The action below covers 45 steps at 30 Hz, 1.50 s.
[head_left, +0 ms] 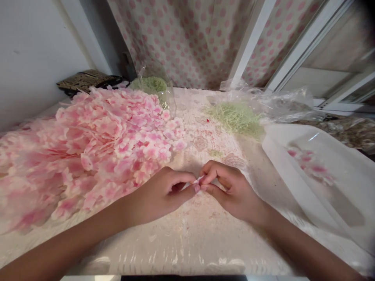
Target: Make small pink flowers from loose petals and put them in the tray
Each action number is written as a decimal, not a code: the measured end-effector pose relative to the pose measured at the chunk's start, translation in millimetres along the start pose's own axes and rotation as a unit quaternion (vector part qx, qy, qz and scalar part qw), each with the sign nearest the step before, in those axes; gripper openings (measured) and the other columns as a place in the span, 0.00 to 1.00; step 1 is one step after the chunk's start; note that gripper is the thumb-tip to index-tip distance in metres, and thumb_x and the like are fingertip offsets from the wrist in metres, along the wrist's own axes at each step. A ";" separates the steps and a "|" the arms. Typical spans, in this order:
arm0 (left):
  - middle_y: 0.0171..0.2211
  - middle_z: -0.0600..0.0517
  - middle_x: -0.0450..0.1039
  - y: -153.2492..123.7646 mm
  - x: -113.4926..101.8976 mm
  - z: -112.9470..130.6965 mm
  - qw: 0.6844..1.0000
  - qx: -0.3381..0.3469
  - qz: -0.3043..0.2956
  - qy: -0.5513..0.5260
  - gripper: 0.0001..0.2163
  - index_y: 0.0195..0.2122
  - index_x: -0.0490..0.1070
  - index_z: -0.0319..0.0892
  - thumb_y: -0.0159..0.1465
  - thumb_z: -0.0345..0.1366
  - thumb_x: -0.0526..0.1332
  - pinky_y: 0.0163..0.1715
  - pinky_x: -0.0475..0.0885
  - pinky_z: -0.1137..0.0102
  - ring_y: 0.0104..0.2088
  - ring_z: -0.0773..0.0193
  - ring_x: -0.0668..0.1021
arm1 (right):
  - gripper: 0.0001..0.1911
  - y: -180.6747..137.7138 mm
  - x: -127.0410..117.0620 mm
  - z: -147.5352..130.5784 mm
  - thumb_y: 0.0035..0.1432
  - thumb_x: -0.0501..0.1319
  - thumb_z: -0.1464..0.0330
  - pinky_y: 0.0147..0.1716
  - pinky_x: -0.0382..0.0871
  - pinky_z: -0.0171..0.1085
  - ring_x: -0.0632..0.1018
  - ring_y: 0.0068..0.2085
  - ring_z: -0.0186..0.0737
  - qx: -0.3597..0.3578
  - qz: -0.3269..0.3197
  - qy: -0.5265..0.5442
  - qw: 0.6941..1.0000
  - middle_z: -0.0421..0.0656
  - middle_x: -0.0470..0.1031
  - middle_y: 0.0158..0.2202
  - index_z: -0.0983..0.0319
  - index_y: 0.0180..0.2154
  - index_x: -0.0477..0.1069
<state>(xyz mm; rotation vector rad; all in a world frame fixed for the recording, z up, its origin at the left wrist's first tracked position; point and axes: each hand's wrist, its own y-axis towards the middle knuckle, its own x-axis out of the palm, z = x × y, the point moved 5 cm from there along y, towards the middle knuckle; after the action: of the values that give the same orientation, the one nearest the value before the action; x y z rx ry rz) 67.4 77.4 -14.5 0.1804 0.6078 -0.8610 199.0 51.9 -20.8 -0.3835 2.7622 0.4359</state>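
Just above the middle of the table, my left hand (164,192) and my right hand (233,189) meet fingertip to fingertip. Both are closed in a pinch on a small pink-and-white artificial flower (200,179), most of which the fingers cover. A large heap of pink artificial flowers (99,136) spreads to the left, close beside my left hand. On the right a white tray (278,171) holds a few pink-and-white flowers (312,164). Beyond my right hand lies a bundle of thin pale green plastic stems (237,117).
Behind the heap stands a clear bag (165,91) with green pieces inside. Crumpled clear plastic (281,103) lies at the back right. A dark patterned box (88,80) sits at the back left. A dotted curtain (187,39) hangs behind the plastic-covered table (181,249).
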 end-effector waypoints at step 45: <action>0.19 0.58 0.45 31.0 -34.0 -2.6 0.996 -0.039 0.047 0.064 0.17 0.18 0.53 0.40 0.61 0.40 0.54 0.20 0.48 0.75 0.20 0.73 0.54 | 0.06 4.9 -26.4 -4.3 0.53 0.60 0.75 0.47 0.64 0.40 0.72 0.46 0.39 -0.056 0.101 -0.048 0.992 0.43 0.68 0.41 0.59 0.30 0.71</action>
<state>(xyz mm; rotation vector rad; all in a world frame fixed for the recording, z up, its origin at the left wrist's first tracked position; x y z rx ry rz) 72.9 120.8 -0.1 0.1925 0.7461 -0.7367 220.4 60.5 -6.4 -0.1039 2.7008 0.6450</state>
